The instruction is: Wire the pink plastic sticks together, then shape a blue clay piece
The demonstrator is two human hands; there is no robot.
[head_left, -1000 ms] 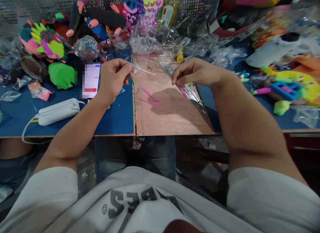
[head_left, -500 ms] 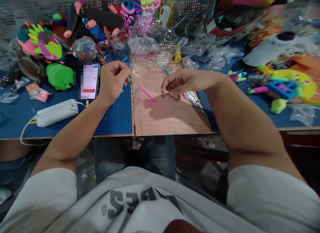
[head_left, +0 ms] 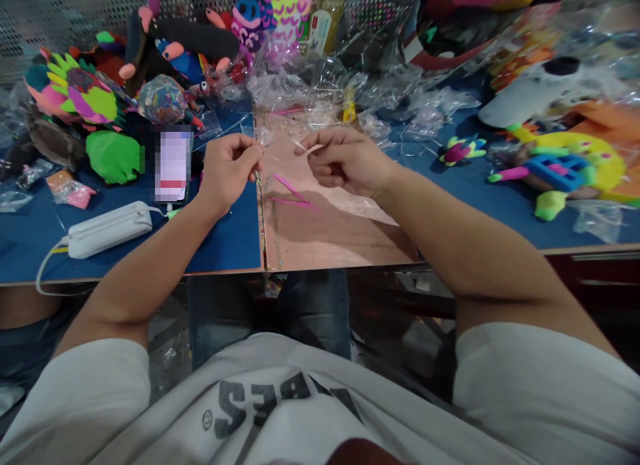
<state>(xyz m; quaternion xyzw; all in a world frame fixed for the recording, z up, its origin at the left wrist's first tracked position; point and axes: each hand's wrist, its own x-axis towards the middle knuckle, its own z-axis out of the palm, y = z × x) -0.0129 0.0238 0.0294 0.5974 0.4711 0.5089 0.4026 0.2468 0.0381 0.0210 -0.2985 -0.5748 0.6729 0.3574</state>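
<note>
left hand pinched, contents too fine to tell, and right hand pinching a thin pale sliver toward ten o'clock, with pink strips at the former's four o'clock.

I have the left arm and right arm reaching forward, elbows bent. My left grip pinches, thumb against forefinger. My right grip sits near it, apart, forefinger stretched inward, other fingers curled.
</note>
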